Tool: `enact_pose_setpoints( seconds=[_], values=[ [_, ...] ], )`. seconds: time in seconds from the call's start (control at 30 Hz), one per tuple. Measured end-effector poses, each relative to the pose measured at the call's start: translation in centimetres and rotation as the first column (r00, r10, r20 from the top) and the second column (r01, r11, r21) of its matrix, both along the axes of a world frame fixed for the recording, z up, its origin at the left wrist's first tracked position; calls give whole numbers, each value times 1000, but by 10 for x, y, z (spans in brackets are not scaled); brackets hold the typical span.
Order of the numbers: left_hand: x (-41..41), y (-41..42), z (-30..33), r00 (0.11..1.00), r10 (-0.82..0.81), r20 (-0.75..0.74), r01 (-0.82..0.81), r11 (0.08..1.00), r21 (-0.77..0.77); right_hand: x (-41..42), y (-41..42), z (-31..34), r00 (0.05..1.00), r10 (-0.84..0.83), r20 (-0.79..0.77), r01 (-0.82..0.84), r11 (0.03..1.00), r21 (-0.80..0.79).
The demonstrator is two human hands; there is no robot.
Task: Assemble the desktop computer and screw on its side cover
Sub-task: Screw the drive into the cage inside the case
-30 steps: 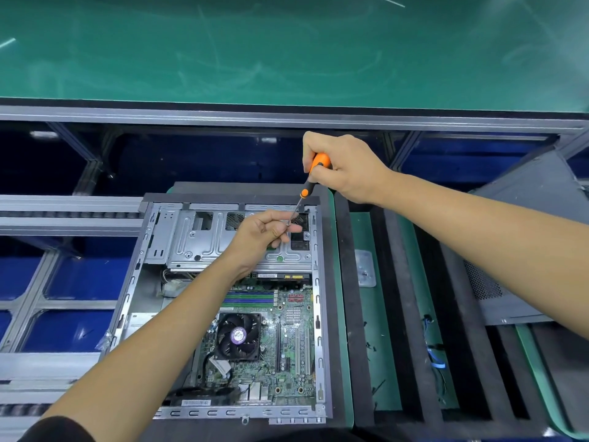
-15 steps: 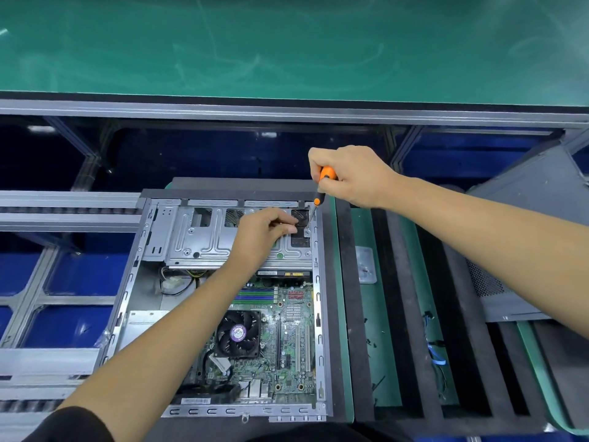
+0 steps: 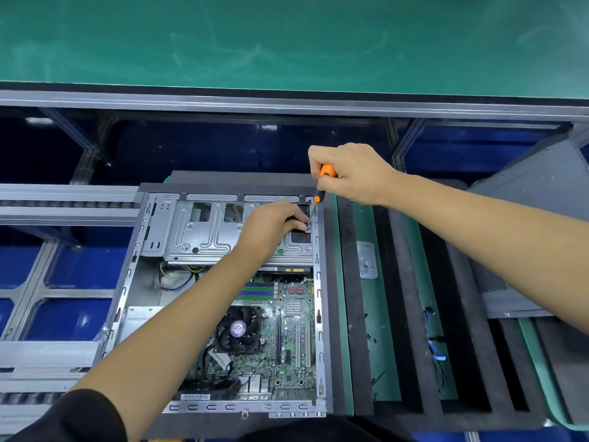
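A green bench runs along the back above a metal rail, with blue bins in the frames below it. At far left a roller track (image 3: 63,204) leads toward the case (image 3: 319,282), which lies open on its side on a black foam tray (image 3: 360,314). Inside, the drive cage (image 3: 204,231) fills the far end, with the fan (image 3: 238,329) and board (image 3: 293,330) nearer the person.

The left hand (image 3: 271,226) rests on the cage, its fingertips pinched at the cage's right corner, seemingly steadying a small screw; the screw itself is too small to make out. The right hand (image 3: 353,173) grips the orange screwdriver (image 3: 322,188). A second ago the tool was held higher and angled in from the right; now it stands steeper, its tip down at the pinched corner, so driving looks about to start. That would fix the cage, an early assembly step.

Further right, a small clear bag (image 3: 366,260) lies on the green mat, and the grey side cover (image 3: 526,250) leans well apart from the case, not yet fitted.
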State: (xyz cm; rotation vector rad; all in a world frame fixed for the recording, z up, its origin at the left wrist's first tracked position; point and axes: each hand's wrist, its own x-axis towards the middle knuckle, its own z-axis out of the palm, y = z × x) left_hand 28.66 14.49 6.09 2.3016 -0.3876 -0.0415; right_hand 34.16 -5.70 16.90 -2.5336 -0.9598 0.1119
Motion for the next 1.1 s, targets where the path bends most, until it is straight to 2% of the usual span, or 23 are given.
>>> enact_pose_setpoints(
  seconds=[0.3, 0.8, 1.1],
  values=[
    [5, -7, 12, 995, -21, -96, 41, 975, 218, 2, -2, -5, 1000, 5, 17, -4, 1000, -13],
    [4, -9, 10, 998, -18, -54, 32, 963, 267, 2, -1, -7, 998, 22, 51, -20, 999, -40],
    [8, -12, 5, 999, -34, -23, 40, 941, 335, 2, 2, -2, 992, 79, 97, -65, 989, -133]
  ],
)
